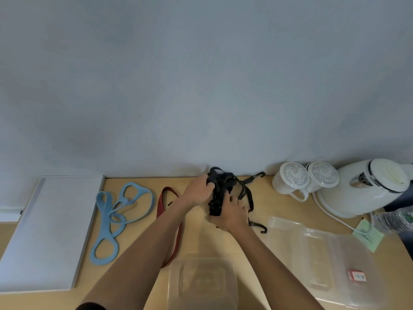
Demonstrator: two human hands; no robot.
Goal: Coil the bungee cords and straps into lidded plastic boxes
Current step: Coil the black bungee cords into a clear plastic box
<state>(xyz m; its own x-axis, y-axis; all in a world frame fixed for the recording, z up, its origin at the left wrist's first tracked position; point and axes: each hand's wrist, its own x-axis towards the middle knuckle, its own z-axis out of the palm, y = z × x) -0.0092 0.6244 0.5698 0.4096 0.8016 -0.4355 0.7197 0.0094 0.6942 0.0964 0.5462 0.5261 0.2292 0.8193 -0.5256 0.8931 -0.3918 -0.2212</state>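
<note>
Black bungee cord [220,193] in both hands

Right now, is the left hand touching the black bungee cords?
Touching. The head view shows the left hand with fingers curled round the black bungee cords.

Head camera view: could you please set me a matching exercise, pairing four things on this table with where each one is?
Things:
1 black cord
2 blue strap
3 red strap
4 clear box

Places:
A lies beside the white board
B nearest the camera
C gripped by the left hand and right hand
D passes under an arm

Pairs: 1-C, 2-A, 3-D, 4-B
</note>
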